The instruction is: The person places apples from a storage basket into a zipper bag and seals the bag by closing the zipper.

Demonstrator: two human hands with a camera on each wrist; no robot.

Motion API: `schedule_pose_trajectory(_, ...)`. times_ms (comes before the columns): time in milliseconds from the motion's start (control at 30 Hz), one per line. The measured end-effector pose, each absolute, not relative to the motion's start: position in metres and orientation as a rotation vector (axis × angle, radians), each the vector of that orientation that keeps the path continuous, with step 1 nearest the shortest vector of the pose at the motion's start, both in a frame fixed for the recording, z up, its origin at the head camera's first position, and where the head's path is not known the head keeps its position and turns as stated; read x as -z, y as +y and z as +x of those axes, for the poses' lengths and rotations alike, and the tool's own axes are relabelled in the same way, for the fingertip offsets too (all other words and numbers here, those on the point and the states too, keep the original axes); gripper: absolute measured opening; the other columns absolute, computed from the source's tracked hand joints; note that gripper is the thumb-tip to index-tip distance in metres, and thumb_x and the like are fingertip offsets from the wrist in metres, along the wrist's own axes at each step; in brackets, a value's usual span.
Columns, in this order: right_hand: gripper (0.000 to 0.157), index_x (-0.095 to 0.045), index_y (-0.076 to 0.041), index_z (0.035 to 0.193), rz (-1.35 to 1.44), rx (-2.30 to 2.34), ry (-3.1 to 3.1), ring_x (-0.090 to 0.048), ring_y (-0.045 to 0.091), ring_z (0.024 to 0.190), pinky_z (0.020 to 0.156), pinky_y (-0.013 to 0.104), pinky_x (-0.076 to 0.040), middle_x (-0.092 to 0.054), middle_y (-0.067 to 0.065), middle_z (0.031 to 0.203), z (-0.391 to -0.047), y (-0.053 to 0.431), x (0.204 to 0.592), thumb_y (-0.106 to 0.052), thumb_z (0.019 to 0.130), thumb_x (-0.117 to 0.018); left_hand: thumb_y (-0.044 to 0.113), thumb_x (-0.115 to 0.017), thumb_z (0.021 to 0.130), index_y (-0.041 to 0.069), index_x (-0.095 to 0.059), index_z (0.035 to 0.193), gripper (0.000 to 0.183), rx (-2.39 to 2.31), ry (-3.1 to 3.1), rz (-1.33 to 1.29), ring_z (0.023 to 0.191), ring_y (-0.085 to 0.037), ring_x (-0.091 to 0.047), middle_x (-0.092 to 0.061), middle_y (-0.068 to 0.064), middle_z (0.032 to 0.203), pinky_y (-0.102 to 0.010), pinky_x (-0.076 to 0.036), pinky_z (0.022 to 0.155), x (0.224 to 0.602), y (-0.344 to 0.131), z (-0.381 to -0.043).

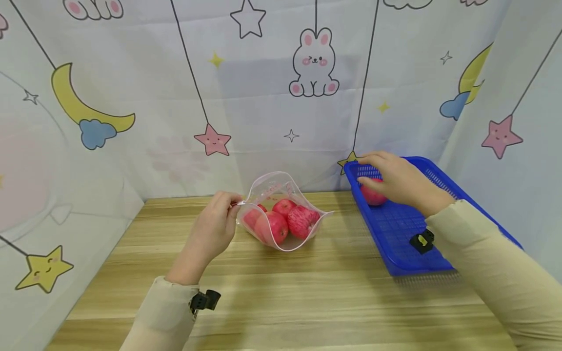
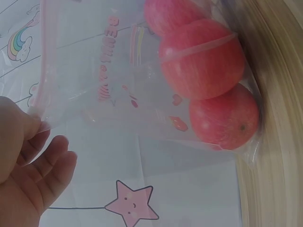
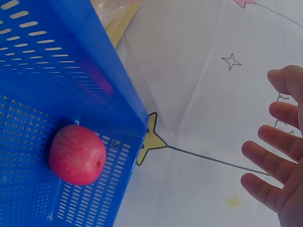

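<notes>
My left hand (image 1: 214, 222) pinches the left corner of a clear zip bag (image 1: 272, 185) by its rim. Its mouth gapes toward me, and several red apples (image 1: 302, 222) lie inside. In the left wrist view, thumb and forefinger grip the edge of the bag (image 2: 71, 113) while the other fingers are loosely bent. Over the far left corner of a blue plastic basket (image 1: 382, 239) hovers my right hand (image 1: 397, 178), fingers spread and holding nothing. One apple (image 3: 77, 155) sits in that corner of the basket, apart from the fingers in the right wrist view.
The bag and basket stand on a wooden table (image 1: 263, 302), the basket at the right. A white curtain (image 1: 263, 97) printed with stars, moons and a rabbit hangs behind the table and along its sides. Wood surface lies between the bag and the basket.
</notes>
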State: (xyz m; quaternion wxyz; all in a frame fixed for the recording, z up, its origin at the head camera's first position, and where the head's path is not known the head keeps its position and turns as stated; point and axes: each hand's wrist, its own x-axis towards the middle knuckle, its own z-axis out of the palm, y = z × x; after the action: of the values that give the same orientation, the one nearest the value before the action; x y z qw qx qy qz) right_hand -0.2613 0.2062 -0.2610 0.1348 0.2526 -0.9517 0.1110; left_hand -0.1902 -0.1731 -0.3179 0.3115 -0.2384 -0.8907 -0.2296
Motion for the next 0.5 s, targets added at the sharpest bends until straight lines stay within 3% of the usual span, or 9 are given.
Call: schedule_pose_trajectory(500,0.05,-0.05,-0.004,0.133,0.646,-0.352,-2.84,-0.042,0.039,0.128,0.103,0.057,-0.036,-0.047,0.021,0.137,-0.268,0.218,0.267,-0.03,0.091,-0.061,-0.001,-0.059,0.089,-0.002,-0.058,0.102,0.013,0.595,-2.289,-0.645,0.076,-0.02,-0.055,-0.057,-0.013,0.092,-0.032,-0.05,0.063,0.32,-0.174,-0.191)
